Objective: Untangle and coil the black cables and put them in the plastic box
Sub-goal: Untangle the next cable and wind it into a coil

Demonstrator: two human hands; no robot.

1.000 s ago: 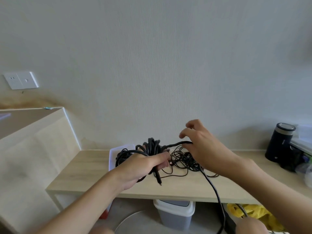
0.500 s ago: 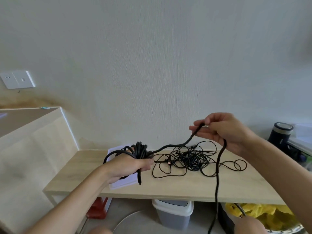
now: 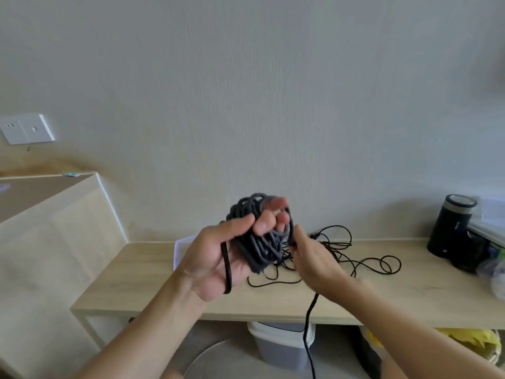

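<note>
Where the coil of thick black cable (image 3: 259,242) is held above the counter (image 3: 410,296), the left hand (image 3: 216,258) has its fingers (image 3: 262,227) curled round it. The right hand (image 3: 314,258), blurred, grips the loose strand (image 3: 308,318) beside the coil. A thin cable tangle (image 3: 369,263) lies on the counter, and the plastic box (image 3: 180,250) shows behind the left hand.

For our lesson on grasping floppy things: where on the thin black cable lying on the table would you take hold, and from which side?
Pinch the small loop at the thin cable's right end, from above. It lies flat, apart from the dense tangle beside the right hand, so a grip there likely catches one strand.
</note>
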